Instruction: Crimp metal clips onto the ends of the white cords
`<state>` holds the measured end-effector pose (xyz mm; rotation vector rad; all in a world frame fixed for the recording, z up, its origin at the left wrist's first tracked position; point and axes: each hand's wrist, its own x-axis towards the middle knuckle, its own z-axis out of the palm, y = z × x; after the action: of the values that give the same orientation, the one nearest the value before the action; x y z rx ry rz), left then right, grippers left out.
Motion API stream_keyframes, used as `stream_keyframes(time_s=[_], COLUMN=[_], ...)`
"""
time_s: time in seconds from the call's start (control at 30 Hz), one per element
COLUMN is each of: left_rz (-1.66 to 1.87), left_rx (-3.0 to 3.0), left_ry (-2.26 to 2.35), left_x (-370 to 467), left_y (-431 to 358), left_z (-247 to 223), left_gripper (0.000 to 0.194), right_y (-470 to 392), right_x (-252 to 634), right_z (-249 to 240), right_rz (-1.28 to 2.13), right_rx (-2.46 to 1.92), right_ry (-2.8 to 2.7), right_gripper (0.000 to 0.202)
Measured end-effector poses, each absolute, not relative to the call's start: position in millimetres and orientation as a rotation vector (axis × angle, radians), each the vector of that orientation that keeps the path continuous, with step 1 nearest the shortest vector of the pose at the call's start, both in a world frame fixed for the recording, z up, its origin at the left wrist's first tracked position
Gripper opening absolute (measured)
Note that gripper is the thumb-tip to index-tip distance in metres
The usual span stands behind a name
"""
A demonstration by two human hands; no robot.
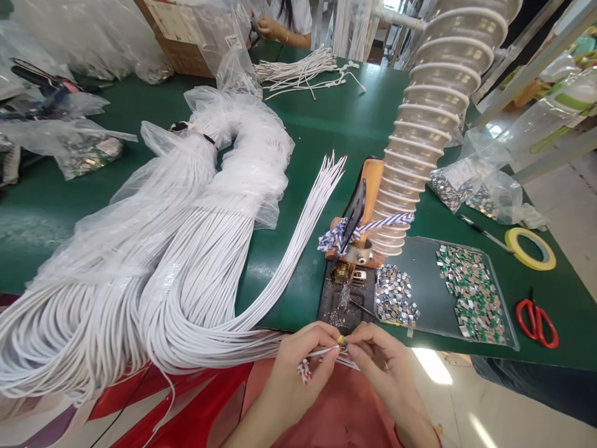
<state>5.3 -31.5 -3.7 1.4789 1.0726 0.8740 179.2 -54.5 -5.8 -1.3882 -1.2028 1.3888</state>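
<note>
My left hand (305,358) is closed in a pinch on a thin white cable (321,352) in front of the table edge. Cable ends with red and white tips (305,371) poke out by its palm. My right hand (380,361) meets it fingertip to fingertip, pinching at the cable's end; what sits between those fingers is too small to make out. A yellow bit (341,340) shows at the left fingertips. Just beyond the hands stands a dark soldering stand (347,305) with a wooden-backed clamp (372,180) tied by blue-and-white cord (333,238).
Bundles of white cables (196,267), partly in plastic, fill the left. A ribbed hose (433,106) rises behind the stand. To the right lie a tray (426,280) of small metal connectors and green boards, red scissors (536,323), and yellow tape (530,249). Another person (284,25) sits opposite.
</note>
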Motion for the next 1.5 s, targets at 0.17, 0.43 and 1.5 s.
stream_keyframes(time_s=[0.17,0.43,1.5], left_rz=[0.928,0.967,1.068], left_rx=[1.487,1.492,1.567], left_ry=[1.144,1.193,1.274], left_x=[8.3,10.3,14.6], left_y=[-28.1,-19.4,-12.1], left_z=[-2.4,-8.9,-1.8], left_gripper=[0.017,0.018,0.018], right_y=[-46.5,-37.7,-40.7], right_x=[194.8,206.7,166.6], right_z=[-12.6,-12.5,-14.4], right_rz=[1.118,0.918,0.832], right_rx=[-1.144,-1.249,-1.409], right_ry=[-1.442,-1.428,-1.263], right_gripper=[0.027,0.034,0.016])
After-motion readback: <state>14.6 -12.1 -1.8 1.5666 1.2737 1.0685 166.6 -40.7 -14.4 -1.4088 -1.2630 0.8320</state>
